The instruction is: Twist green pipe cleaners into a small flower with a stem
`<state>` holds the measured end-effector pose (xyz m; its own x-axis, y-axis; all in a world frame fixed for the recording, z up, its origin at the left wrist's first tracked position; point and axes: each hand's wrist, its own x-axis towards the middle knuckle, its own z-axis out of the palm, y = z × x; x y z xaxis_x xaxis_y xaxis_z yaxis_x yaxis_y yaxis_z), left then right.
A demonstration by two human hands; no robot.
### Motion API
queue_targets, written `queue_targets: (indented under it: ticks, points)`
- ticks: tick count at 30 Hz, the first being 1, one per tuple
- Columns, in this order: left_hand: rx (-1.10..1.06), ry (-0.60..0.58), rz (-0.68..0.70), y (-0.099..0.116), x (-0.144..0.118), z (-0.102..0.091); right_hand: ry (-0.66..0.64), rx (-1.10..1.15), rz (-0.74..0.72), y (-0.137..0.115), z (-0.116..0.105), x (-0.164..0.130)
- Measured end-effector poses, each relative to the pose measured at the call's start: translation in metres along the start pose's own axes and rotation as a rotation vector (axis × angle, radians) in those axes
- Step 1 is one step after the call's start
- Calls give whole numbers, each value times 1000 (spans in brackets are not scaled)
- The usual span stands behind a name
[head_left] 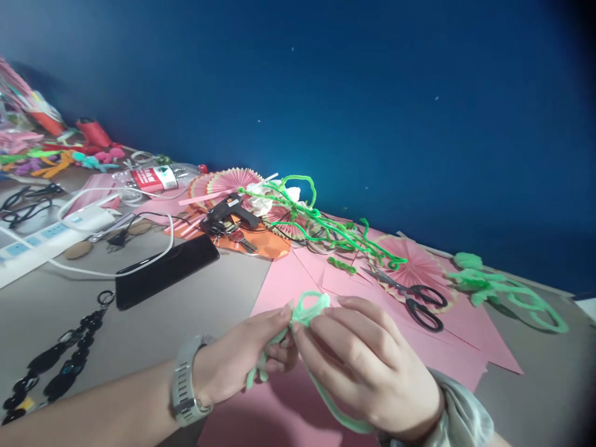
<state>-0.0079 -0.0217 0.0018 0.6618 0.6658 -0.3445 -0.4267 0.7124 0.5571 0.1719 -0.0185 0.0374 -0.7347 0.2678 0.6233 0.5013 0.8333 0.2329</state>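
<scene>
Both hands, the left hand [242, 366] and the right hand [367, 366], pinch a pale green pipe cleaner [310, 308] above the pink paper [288, 279] on the near table [195, 310]. Its looped end points up and far (tails trail down toward the near edge). Black scissors [416, 301] lie to the right.
</scene>
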Motion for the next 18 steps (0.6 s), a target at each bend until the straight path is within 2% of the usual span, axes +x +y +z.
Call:
queue_targets:
  ticks: [4,8,10,12,15,18]
  points:
    - [-31,-128,18,-3,0,-2,77,7,-38,-1,5,-8]
    - [135,-205,128,-9,-5,0,105,33,-56,1,9,-13]
    - [264,-157,191,-10,-8,3,117,117,-10,2,10,-13]
    - [443,-53,260,-10,-10,6,126,264,79,1,12,-11]
    - [711,98,357,-7,-10,11,131,522,296,-4,17,-8]
    - [806,126,409,-6,-8,11,125,716,499,-10,21,-7]
